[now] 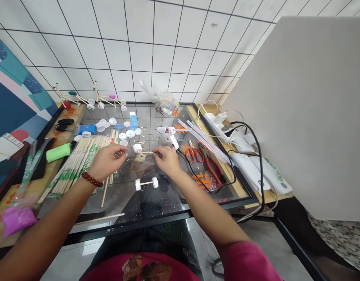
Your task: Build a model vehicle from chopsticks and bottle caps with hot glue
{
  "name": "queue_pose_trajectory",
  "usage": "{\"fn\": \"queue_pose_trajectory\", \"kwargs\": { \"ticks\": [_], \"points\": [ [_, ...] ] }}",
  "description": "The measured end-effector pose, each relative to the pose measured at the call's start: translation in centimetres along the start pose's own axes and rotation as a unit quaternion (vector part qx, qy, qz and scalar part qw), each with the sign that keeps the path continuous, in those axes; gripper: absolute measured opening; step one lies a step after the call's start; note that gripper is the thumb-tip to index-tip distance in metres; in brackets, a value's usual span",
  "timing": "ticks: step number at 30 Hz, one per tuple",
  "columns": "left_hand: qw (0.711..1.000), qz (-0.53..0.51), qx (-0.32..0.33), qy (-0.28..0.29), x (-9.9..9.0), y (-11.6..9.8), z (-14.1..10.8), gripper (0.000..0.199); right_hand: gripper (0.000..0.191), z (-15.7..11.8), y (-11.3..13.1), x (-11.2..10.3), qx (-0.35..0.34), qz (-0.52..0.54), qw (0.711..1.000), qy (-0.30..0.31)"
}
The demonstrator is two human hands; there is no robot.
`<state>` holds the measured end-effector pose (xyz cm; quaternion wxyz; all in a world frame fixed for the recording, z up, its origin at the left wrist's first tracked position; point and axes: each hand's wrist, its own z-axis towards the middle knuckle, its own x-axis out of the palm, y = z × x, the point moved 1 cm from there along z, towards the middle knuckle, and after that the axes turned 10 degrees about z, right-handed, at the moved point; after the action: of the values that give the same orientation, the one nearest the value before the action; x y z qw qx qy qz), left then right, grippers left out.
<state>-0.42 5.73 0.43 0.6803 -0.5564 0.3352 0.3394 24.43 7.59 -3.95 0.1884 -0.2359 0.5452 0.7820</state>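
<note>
My right hand (pixel 166 159) pinches a short thin wooden stick (pixel 147 152) between thumb and fingers. At the stick's left end sits a white bottle cap (pixel 137 148). My left hand (pixel 106 159), with a beaded bracelet on the wrist, hovers left of that cap; its fingers are half curled, with a gap between thumb and forefinger and nothing visible in them. Nearer me lies a stick with a white cap at each end (pixel 146 183). Just behind my right hand stands a white glue gun (pixel 168 134).
Wrapped chopsticks (pixel 77 164) lie at left, loose caps (pixel 130 134) behind. Glue sticks (pixel 207 140), red-handled scissors (pixel 194 153) and pliers (pixel 212 166) are at right. A black cord (pixel 194 175) loops there beside a power strip (pixel 216 121). Stick models (pixel 102 97) stand at the back.
</note>
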Motion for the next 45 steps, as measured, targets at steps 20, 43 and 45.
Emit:
{"fn": "queue_pose_trajectory", "kwargs": {
  "ticks": [20,43,45],
  "points": [
    [1.000,-0.024,0.010,0.002,0.2,-0.4,-3.1,0.030,0.025,-0.2,0.0,0.3,-0.047,0.077,0.991,0.095],
    [0.991,-0.051,0.113,-0.059,2.6,-2.7,-6.3,0.023,0.042,-0.9,1.0,-1.1,-0.125,0.276,0.935,0.185],
    [0.989,-0.061,0.109,-0.083,2.7,-2.7,-6.4,0.025,0.050,-1.0,1.2,-1.1,-0.159,0.265,0.926,0.216]
  ]
}}
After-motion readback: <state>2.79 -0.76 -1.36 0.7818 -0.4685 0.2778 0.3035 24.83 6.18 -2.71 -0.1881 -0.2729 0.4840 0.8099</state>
